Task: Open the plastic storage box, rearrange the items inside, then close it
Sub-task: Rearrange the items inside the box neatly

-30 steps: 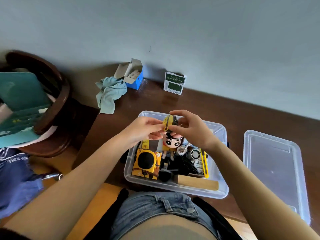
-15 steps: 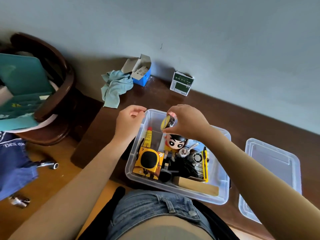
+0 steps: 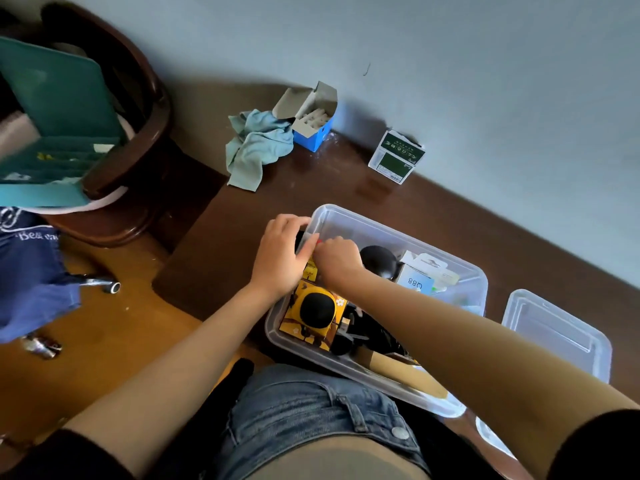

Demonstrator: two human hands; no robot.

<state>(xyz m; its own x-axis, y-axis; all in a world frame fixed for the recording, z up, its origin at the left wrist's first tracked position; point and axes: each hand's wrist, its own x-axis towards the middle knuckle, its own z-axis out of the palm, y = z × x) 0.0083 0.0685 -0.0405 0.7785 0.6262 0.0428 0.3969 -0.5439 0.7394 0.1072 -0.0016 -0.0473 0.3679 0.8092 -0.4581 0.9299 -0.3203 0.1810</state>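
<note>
Your left hand [image 3: 278,256] reaches forward, fingers curled over something at their tips. Your right hand [image 3: 337,259] sits just beside it, knuckles up, fingers bent downward and hidden. Both forearms stretch out, converging ahead of you.

A clear plastic storage box [image 3: 460,271] holds a yellow packet with a black oval [image 3: 313,317], on a dark brown table [image 3: 346,181].

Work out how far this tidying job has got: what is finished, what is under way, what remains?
Done: the box is open, its lid lying on the table beside it. Under way: both hands are at the box's far left corner, the left hand at the rim, the right hand inside among the items; what it holds is hidden. Left: finish rearranging, then put the lid back on.
</note>
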